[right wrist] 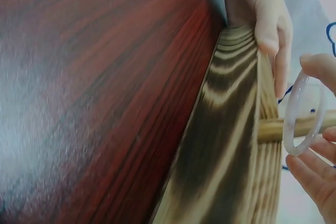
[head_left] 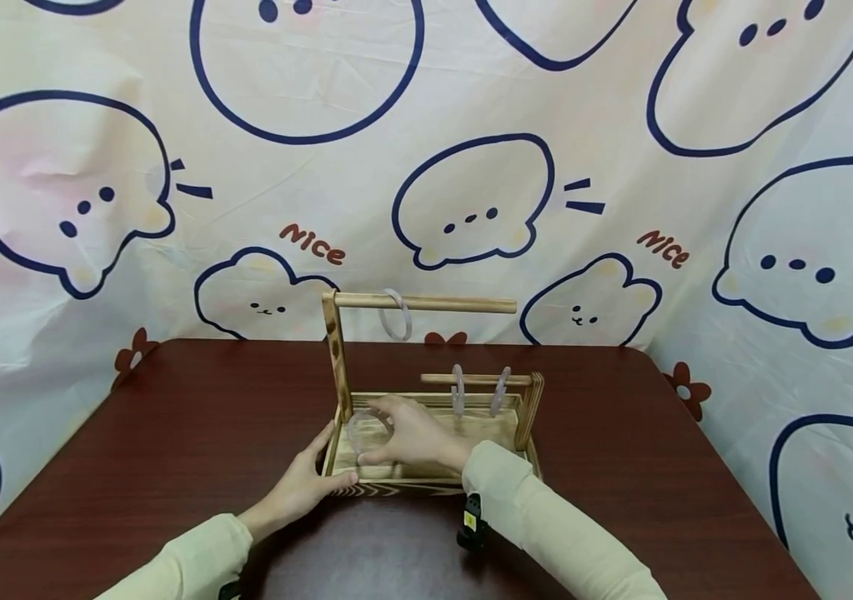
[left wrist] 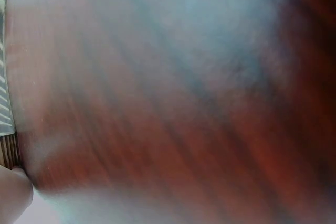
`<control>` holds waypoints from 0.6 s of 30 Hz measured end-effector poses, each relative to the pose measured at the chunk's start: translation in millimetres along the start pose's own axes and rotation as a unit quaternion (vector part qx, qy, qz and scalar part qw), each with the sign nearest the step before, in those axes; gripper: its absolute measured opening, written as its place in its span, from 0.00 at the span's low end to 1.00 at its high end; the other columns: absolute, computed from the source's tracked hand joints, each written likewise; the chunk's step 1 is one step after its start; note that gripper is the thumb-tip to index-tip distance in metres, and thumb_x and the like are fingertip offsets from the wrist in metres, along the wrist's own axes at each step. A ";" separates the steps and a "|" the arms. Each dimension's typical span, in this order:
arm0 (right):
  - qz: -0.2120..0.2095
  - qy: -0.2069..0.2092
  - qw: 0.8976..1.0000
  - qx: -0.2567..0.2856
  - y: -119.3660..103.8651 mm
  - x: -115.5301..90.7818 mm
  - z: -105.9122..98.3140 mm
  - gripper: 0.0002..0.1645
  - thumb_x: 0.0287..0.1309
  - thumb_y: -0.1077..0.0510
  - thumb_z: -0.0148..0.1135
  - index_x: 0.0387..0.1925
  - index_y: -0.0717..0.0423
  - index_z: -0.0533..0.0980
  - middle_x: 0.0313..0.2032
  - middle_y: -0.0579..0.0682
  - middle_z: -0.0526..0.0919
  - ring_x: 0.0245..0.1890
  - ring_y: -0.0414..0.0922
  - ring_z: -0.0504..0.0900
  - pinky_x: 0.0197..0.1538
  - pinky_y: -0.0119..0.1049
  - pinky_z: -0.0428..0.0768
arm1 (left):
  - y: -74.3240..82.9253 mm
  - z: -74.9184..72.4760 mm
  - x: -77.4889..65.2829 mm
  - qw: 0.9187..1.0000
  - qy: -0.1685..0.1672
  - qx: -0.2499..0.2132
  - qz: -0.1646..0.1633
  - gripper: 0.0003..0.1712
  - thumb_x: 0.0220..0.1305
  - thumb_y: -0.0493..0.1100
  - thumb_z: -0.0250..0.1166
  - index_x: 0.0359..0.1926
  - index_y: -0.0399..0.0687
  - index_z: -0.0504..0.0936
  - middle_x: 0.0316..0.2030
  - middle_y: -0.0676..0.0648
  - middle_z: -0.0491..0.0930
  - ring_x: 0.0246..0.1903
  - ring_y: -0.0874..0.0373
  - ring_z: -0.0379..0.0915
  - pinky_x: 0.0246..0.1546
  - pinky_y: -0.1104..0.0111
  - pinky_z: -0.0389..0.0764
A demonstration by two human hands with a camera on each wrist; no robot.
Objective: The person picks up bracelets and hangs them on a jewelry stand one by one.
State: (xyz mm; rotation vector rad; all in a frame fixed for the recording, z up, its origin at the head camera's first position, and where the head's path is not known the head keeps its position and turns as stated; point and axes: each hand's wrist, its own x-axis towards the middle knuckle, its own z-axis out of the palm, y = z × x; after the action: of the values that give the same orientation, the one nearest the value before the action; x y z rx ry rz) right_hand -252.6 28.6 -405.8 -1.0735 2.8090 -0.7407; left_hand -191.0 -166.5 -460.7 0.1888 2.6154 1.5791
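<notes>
A wooden bangle stand [head_left: 434, 490] sits on the table, with a shallow tray and two rods. My left hand [head_left: 304, 486] grips its front left corner, thumb along the front wall and fingers at the left side. Over the tray's left part, my right hand [head_left: 414, 433] pinches a pale translucent bangle [right wrist: 290, 124] between thumb and fingers. Another bangle [head_left: 407, 321] hangs on the tall upper rod [head_left: 464, 305], near its post. Two more hang from the short lower rod [head_left: 437, 379]: a left bangle [head_left: 459, 398] and a right bangle [head_left: 499, 393].
The dark red-brown table [head_left: 231, 400] extends around the stand. Behind it and along the sides hangs a cloth [head_left: 366, 200] printed with cartoon figures. The upper rod's right end is free, and the lower rod's free end points left.
</notes>
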 end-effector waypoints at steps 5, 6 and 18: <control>-0.032 0.004 0.999 0.007 -9.2 -4.8 -3.1 0.53 0.38 0.36 0.70 0.63 0.57 0.64 0.52 0.48 0.73 0.45 0.42 0.75 0.48 0.32 0.74 | 1.3 -0.4 -0.4 1.000 -0.004 -0.004 -0.005 0.57 0.51 0.49 0.70 0.71 0.41 0.43 0.69 0.35 0.46 0.68 0.41 0.41 0.63 0.46 0.54; -0.039 0.005 0.999 0.010 -10.1 -5.5 -3.5 0.53 0.38 0.36 0.70 0.63 0.57 0.65 0.51 0.48 0.72 0.43 0.41 0.74 0.46 0.30 0.74 | 1.7 -0.5 -0.8 1.000 -0.005 -0.008 -0.005 0.57 0.50 0.49 0.70 0.71 0.41 0.43 0.69 0.35 0.46 0.68 0.41 0.40 0.63 0.46 0.53; -0.037 0.044 0.998 0.024 -12.6 -12.5 -11.8 0.48 0.40 0.39 0.70 0.62 0.55 0.66 0.51 0.48 0.75 0.44 0.40 0.74 0.47 0.30 0.74 | 0.1 0.6 1.3 1.000 -0.015 -0.009 -0.025 0.58 0.51 0.52 0.69 0.72 0.43 0.41 0.70 0.38 0.42 0.69 0.41 0.35 0.63 0.43 0.49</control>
State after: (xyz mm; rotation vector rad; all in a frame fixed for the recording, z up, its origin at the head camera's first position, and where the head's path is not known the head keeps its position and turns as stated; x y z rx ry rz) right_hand -237.8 33.4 -391.3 -1.1719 2.8209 -0.8780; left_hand -192.2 -165.7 -460.9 0.1443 2.5627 1.5709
